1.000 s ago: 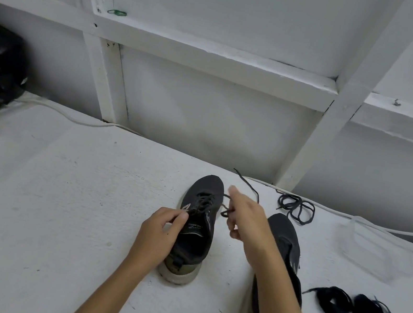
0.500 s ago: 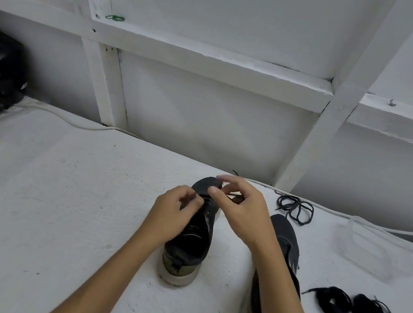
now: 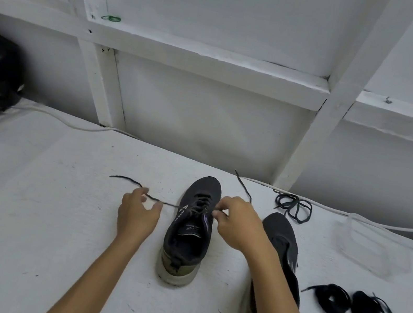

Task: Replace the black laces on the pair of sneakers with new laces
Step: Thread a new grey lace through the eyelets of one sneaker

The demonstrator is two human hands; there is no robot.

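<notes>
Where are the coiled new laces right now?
Head view: coiled laces lie on the table, far right, just right of the unlaced sneaker.

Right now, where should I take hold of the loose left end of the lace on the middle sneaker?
Probably at the free lace end, pinched from above. It lies flat on the table, clear of the sneaker, beyond the left hand. Nearer the eyelets, the crossings crowd any grip.
</notes>
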